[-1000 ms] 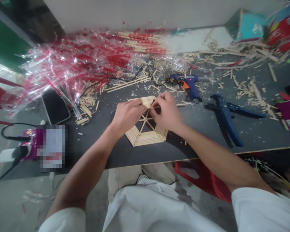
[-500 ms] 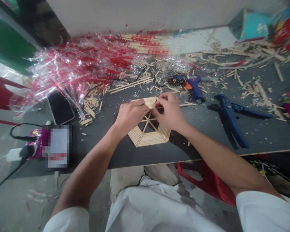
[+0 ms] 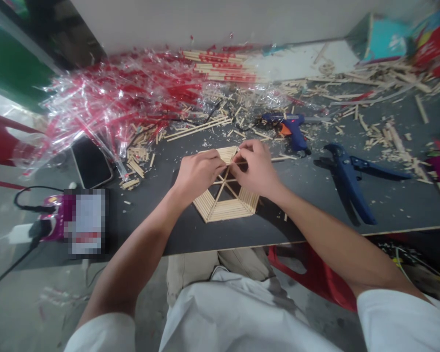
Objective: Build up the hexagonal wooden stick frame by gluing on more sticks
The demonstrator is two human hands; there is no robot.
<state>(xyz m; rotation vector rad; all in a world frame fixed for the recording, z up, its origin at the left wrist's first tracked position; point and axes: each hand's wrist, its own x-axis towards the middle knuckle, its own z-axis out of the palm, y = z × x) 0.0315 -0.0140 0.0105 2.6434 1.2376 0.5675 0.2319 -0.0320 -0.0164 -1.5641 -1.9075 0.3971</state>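
Note:
A hexagonal frame of wooden sticks (image 3: 229,211) lies on the dark table in front of me, with thin spokes meeting at its middle. My left hand (image 3: 200,171) rests over its upper left side, fingers closed near the inner edge. From the other side, my right hand (image 3: 256,166) has its thumb and fingers pinched together over the upper right side. The fingertips of both hands nearly meet above a spoke at the far inner edge. Both pinches seem to be on a small wooden stick, mostly hidden by the fingers.
A blue glue gun (image 3: 296,131) lies beyond my right hand, and a blue cutter (image 3: 352,181) to the right. Red-and-clear wrappers (image 3: 132,93) heap at the back left, near a phone (image 3: 91,164). Cut stick pieces (image 3: 137,164) are scattered about. A power strip (image 3: 55,215) sits at the left edge.

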